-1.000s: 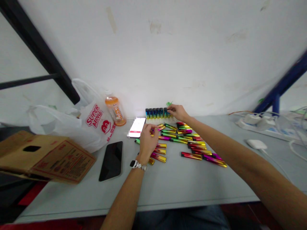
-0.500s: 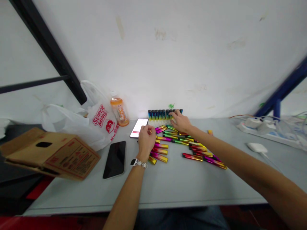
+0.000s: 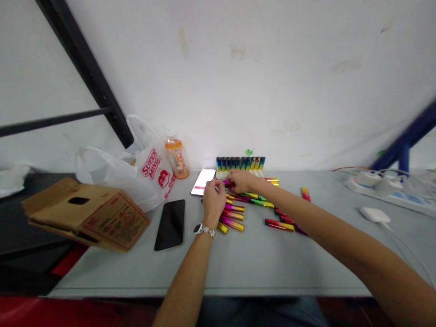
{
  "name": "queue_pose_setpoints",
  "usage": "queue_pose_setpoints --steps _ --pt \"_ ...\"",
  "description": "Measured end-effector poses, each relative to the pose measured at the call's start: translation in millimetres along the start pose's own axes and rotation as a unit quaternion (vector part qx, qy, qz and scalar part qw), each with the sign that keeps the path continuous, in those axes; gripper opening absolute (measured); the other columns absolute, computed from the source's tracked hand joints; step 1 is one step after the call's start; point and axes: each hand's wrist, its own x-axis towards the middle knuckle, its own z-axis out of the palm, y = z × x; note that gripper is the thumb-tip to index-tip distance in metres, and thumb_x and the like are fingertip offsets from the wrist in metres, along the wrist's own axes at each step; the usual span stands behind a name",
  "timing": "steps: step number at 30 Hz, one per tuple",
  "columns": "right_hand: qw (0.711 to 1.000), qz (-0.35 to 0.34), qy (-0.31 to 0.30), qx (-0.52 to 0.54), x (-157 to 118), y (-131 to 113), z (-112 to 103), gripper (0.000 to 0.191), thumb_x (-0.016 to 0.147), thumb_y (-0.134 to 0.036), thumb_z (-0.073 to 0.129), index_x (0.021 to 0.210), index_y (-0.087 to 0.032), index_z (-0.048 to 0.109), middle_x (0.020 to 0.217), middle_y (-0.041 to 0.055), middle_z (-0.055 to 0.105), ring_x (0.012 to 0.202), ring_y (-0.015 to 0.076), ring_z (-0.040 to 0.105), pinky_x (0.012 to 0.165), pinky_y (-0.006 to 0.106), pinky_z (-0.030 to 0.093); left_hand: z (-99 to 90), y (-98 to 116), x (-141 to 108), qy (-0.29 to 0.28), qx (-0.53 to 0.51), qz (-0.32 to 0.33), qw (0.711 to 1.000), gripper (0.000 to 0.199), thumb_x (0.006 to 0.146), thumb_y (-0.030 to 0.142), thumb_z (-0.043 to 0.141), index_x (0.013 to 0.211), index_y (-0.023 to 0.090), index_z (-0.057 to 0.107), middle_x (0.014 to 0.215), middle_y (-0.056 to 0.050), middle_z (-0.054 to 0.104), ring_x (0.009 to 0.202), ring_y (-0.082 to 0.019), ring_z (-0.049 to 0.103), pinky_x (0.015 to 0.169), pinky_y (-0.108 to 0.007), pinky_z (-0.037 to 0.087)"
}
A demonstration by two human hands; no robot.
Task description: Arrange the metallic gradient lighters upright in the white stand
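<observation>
Left hand [image 3: 214, 198] and right hand [image 3: 241, 181] nearly meet over loose, shiny lighters [image 3: 235, 215] on the bench [image 3: 252, 265].
Both curl inward; whether either pinches a lighter, I cannot tell. Beyond, blue-and-yellow lighters [image 3: 238, 163] stand upright in a pale rack [image 3: 223, 174].

the tubes [image 3: 233, 224] at six o'clock are glossy, smooth and metallic-looking. at nine, the bag [image 3: 150, 184] is thin, crinkled plastic and the bottle [image 3: 177, 161] clear plastic. the box [image 3: 112, 222] at eight is matt cardboard; the dark phone [image 3: 170, 225] at seven, glossy. the table [image 3: 259, 268] looks smooth, the wall [image 3: 279, 81] at twelve matt and scuffed.
</observation>
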Motion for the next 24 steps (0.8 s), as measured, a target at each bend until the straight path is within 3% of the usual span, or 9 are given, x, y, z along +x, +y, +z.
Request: queue_pose_setpoints --steps 5,8,10,12,15,17,20,24 --pt "0.99 0.018 0.115 0.078 -6.2 10.7 -0.1 0.021 0.093 -0.031 0.052 0.097 -0.014 0.064 0.1 0.0121 0.064 0.089 0.0209 0.059 0.078 0.03 0.041 -0.9 6.3 -1.4 0.001 -0.012 0.016 1.0 0.012 0.088 0.019 0.05 0.086 0.018 0.062 0.086 -0.004 0.061 0.074 -0.017 0.056 0.074 -0.032 0.046" --pt "0.947 0.081 0.23 0.211 -23.2 11.1 -1.9 0.026 0.097 -0.039 0.046 0.089 -0.017 0.058 0.084 0.0054 0.063 0.077 0.0172 0.057 0.071 0.028 0.041 0.6 16.3 -6.3 -0.013 -0.027 0.056 0.998 0.012 0.088 0.018 0.049 0.087 0.018 0.061 0.087 -0.004 0.06 0.075 -0.016 0.056 0.074 -0.031 0.046" --pt "0.886 0.118 0.307 0.327 -38.7 5.2 -1.8 0.03 0.097 -0.047 0.043 0.085 -0.02 0.052 0.076 0.0014 0.06 0.071 0.0157 0.055 0.065 0.026 0.042 2.8 24.3 -11.2 -0.028 -0.034 0.083 0.996 0.013 0.088 0.015 0.049 0.089 0.019 0.061 0.089 -0.004 0.06 0.074 -0.016 0.056 0.075 -0.031 0.047" --pt "0.803 0.14 0.355 0.458 -54.4 -4.6 0.3 0.034 0.094 -0.055 0.043 0.086 -0.022 0.047 0.07 -0.0015 0.058 0.065 0.0149 0.056 0.059 0.025 0.043 5.8 31.2 -16.3 -0.042 -0.038 0.103 0.993 0.013 0.088 0.015 0.049 0.089 0.019 0.061 0.091 -0.003 0.06 0.074 -0.015 0.055 0.076 -0.031 0.047" --pt "0.662 0.159 0.348 0.644 -72.6 -20.3 6.4 0.038 0.089 -0.063 0.048 0.093 -0.025 0.045 0.061 -0.0063 0.054 0.05 0.013 0.053 0.047 0.024 0.042 10.6 37.3 -22.6 -0.065 -0.048 0.124 0.989 0.012 0.089 0.016 0.05 0.089 0.019 0.061 0.094 -0.004 0.06 0.075 -0.015 0.056 0.077 -0.031 0.047" --pt "0.587 0.16 0.33 0.722 -79.7 -28.1 11.4 0.04 0.085 -0.064 0.054 0.097 -0.026 0.046 0.056 -0.0095 0.049 0.041 0.0106 0.046 0.039 0.021 0.036 13.5 38.6 -25.5 -0.081 -0.052 0.133 0.986 0.012 0.089 0.017 0.05 0.088 0.019 0.062 0.095 -0.004 0.06 0.074 -0.014 0.056 0.077 -0.031 0.047" --pt "0.52 0.158 0.298 0.785 -84.0 -34.6 18.6 0.044 0.08 -0.065 0.059 0.099 -0.026 0.052 0.053 -0.0114 0.043 0.033 0.0063 0.031 0.033 0.018 0.02 16.8 39.3 -28.2 -0.1 -0.054 0.147 0.982 0.012 0.089 0.016 0.05 0.088 0.019 0.062 0.093 -0.003 0.06 0.075 -0.014 0.056 0.076 -0.03 0.048" --pt "0.48 0.163 0.246 0.826 -84.7 -38.3 25.5 0.053 0.08 -0.072 0.049 0.074 -0.02 0.055 0.046 -0.0088 0.038 0.033 0.0051 0.022 0.035 0.02 0.011 18.7 41.2 -30.1 -0.117 -0.063 0.157 0.979 0.012 0.089 0.016 0.05 0.088 0.019 0.062 0.094 -0.004 0.061 0.08 -0.015 0.058 0.076 -0.028 0.048"
